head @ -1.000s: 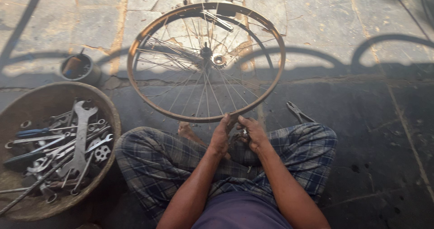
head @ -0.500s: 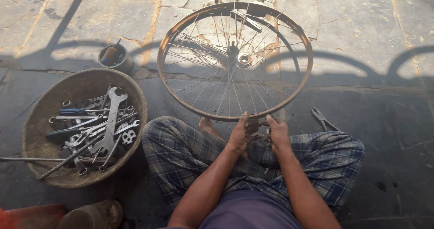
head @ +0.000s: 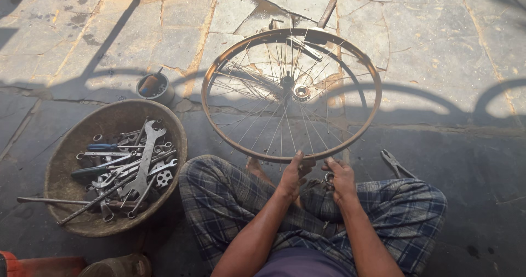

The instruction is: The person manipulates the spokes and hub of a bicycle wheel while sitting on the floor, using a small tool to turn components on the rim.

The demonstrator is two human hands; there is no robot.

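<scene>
- The left hand (head: 291,174) was closed on the near edge of the wheel rim (head: 219,66), thumb up against the metal, holding it tilted over the lap.
- The right hand (head: 341,179) sat just beside it, fingers curled around a small metal tool (head: 329,178) at the rim's lower edge; what kind of tool could not be told.
- One bare wheel stood there, with no tyre, its spokes (head: 263,125) running to one hub (head: 287,81) straight ahead of the hands. Judging by that, the tyre was already off and the work at the near spokes was under way, with the rest of the rim's circle apparently still to go round.
- Under the forearms lay the crossed legs in checked cloth (head: 219,200).
- One pair of pliers (head: 395,164) lay on the stone floor (head: 438,47) just right of the right hand.
- One wide shallow basin (head: 60,167) sat to the left of the left hand, holding many spanners (head: 147,156) and screwdrivers, too tangled to count.
- One small tin (head: 155,87) stood beyond the basin, left of the wheel.
- One wooden handle (head: 327,13) poked out past the rim's far edge.
</scene>
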